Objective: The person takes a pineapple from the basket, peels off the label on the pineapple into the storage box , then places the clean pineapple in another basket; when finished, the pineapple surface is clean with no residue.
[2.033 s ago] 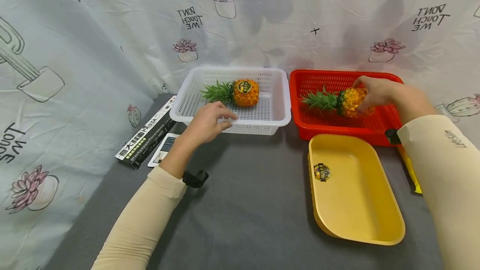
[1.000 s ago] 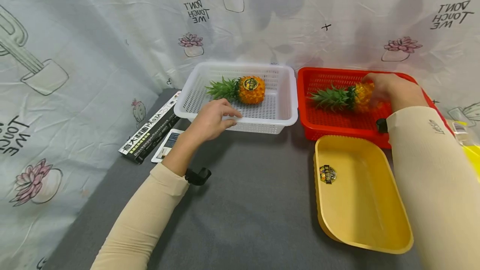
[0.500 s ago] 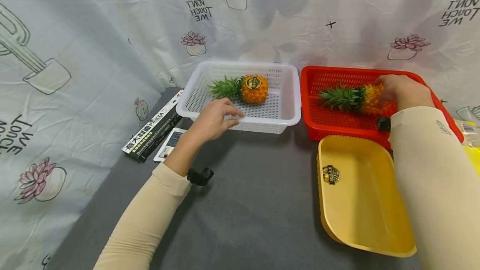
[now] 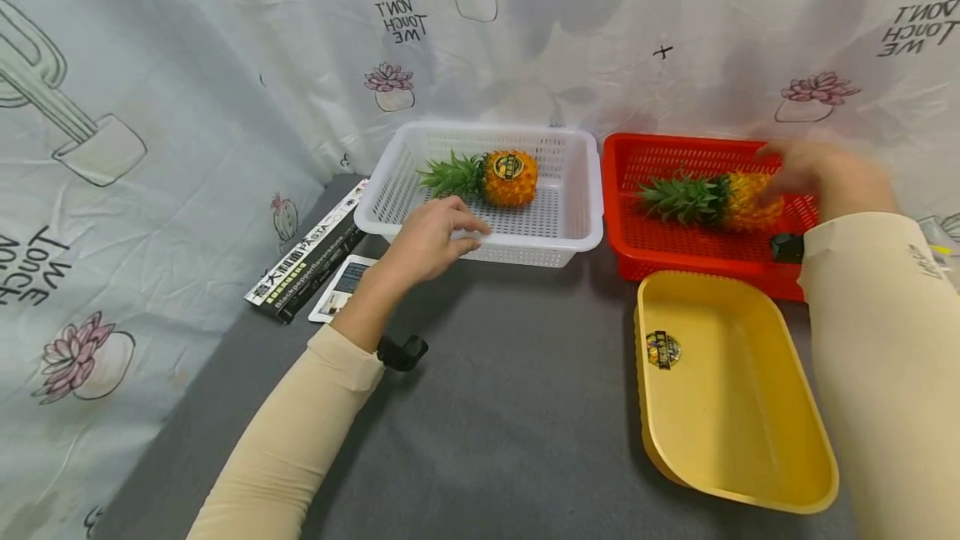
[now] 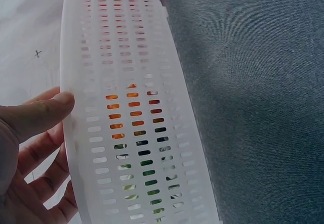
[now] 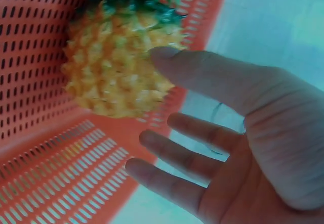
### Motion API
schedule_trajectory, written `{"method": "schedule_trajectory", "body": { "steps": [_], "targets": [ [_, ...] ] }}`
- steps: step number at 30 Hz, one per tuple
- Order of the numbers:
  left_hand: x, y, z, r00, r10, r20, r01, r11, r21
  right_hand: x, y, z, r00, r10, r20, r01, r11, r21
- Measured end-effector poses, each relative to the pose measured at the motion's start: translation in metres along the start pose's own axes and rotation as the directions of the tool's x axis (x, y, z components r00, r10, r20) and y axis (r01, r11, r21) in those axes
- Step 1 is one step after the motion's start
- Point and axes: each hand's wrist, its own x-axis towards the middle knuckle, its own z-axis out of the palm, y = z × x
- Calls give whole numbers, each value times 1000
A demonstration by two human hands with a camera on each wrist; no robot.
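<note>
My left hand [image 4: 432,242] holds the front rim of a white perforated basket [image 4: 525,252], with the thumb tip [image 5: 63,101] on the rim and the other fingers behind it. Inside that basket a pineapple [image 4: 510,182] lies on its side, its green crown pointing left and a round label on its skin. A second pineapple [image 4: 746,200] lies in the red basket [image 4: 697,265], crown also to the left. Beside its base is my right hand [image 4: 825,177], fingers extended and apart. In the right wrist view the thumb overlaps the pineapple's edge, and the other fingers are off it.
A yellow tray [image 4: 720,407] with a round sticker [image 4: 663,350] stands in front of the red basket. At the left lie a black and white pasta box [image 4: 307,252] and a flat white item [image 4: 337,294]. A printed curtain [image 4: 555,40] hangs behind the baskets.
My right hand has loosened from the pineapple in the red basket and drawn back to the right. My left hand has stayed at the white basket's rim. The head view has shifted slightly.
</note>
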Motion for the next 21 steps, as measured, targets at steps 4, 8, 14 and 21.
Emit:
{"method": "schedule_trajectory", "body": {
  "steps": [4,8,14,21],
  "targets": [
    [-2,2,0,1000,-10,0,10,1000,-6,-11,-14,-7,999,-39,-18,39,999,5],
    [-3,2,-1,1000,-13,-11,13,1000,-9,-14,-31,-16,997,-75,-18,76,997,13],
    [-4,2,-1,999,-40,-8,40,999,9,-18,-62,-18,990,-134,-36,134,991,1],
    [-4,6,1,999,-36,-7,36,999,34,-27,-95,-11,982,-173,-82,177,983,41]
  ]
}}
